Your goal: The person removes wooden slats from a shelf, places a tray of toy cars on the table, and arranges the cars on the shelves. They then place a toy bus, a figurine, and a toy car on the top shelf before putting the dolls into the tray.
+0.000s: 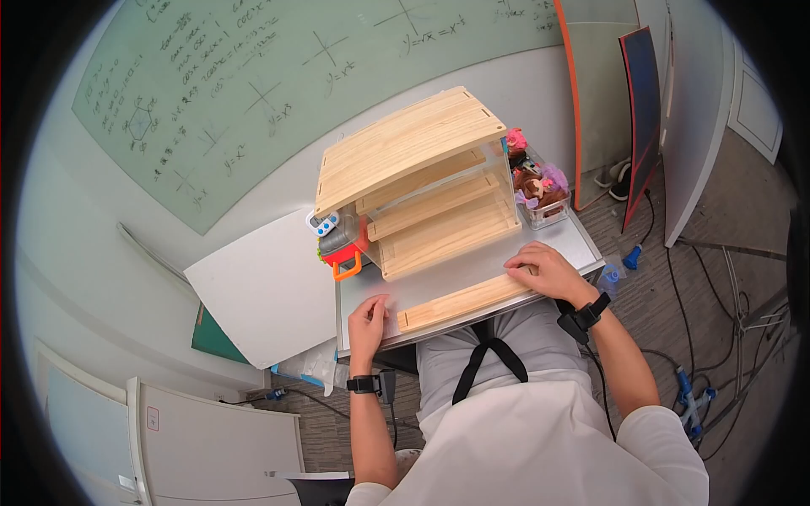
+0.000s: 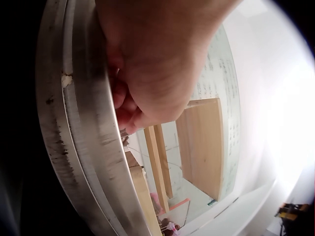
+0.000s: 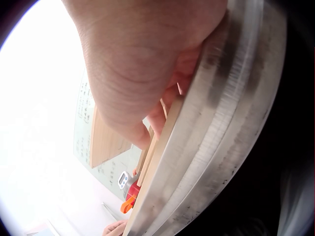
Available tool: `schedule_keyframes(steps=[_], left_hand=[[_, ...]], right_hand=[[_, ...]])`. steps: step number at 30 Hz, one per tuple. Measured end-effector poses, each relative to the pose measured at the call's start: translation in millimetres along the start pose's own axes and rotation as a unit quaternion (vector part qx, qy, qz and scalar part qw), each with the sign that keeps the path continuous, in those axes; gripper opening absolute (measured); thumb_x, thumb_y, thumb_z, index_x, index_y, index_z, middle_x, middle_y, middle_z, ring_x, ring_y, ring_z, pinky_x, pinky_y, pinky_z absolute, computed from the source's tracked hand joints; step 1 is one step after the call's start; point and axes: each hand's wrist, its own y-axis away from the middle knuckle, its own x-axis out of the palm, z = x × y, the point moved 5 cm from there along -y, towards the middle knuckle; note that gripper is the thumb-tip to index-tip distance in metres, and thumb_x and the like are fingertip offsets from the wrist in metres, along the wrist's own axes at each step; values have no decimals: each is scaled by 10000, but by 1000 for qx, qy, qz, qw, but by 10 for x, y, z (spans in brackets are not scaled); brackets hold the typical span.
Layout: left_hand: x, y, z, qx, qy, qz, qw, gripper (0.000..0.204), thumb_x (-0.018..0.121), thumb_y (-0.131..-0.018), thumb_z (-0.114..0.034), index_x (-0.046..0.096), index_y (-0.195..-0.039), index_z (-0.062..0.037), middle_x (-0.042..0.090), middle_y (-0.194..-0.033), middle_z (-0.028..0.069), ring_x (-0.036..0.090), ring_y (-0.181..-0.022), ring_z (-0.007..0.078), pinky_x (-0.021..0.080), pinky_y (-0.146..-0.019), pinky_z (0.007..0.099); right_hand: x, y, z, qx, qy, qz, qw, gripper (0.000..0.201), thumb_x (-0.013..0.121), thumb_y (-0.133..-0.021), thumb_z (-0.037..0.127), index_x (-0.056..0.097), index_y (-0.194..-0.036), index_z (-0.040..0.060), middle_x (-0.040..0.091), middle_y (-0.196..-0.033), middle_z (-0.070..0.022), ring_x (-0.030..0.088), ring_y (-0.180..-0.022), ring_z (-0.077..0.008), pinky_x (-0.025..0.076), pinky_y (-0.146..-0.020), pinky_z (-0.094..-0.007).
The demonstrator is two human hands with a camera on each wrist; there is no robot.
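Note:
A long wooden plank (image 1: 464, 302) lies along the near edge of the silver table. My right hand (image 1: 553, 274) rests at the plank's right end, fingertips bent down onto it. In the right wrist view, the thumb and fingers (image 3: 157, 120) sit close along its top. Beside the plank's left end, my left hand (image 1: 369, 325) has loosely curled fingers and shows nothing held. The left wrist view has it low by the metal table edge (image 2: 98, 128), fingertips partly hidden behind the palm. Beyond the plank stands a wooden shelf unit (image 1: 413, 148) with clear sides.
Left of the shelf are a red and grey toy case (image 1: 344, 244) with an orange handle and a small white device (image 1: 322, 223). Dolls in a clear box (image 1: 547, 211) stand at right. A white board (image 1: 261, 287) leans left of the table (image 1: 582, 240); cables (image 1: 675, 295) run across the floor.

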Motion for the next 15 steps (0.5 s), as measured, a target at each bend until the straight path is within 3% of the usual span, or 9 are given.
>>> schedule_keyframes(steps=[2, 9, 15], left_hand=[[4, 15, -7, -17, 14, 10, 1000, 220, 630, -1049, -163, 759, -1132, -5, 600, -730, -25, 530, -689, 45, 424, -618, 218], [-53, -31, 144, -33, 78, 20, 996, 238, 596, -1072, -190, 739, -1147, -16, 618, -734, -13, 508, -648, 43, 406, -591, 207], [-124, -35, 113, -69, 179, 14, 981, 443, 462, -1135, -333, 703, -1147, 38, 645, -777, 31, 599, -681, 102, 480, -627, 231]], right_hand=[[0, 1, -2, -1, 1, -1, 1000, 219, 734, -927, 245, 784, -1018, 53, 735, -943, -115, 670, -977, -296, 538, -891, -402], [-12, 4, 20, 2, -1, -3, 1000, 210, 736, -926, 238, 783, -1014, 53, 735, -941, -113, 670, -971, -292, 540, -884, -398], [-12, 3, 15, 7, -1, -1, 1000, 205, 739, -924, 234, 786, -1008, 54, 735, -940, -111, 670, -970, -289, 541, -880, -396]])
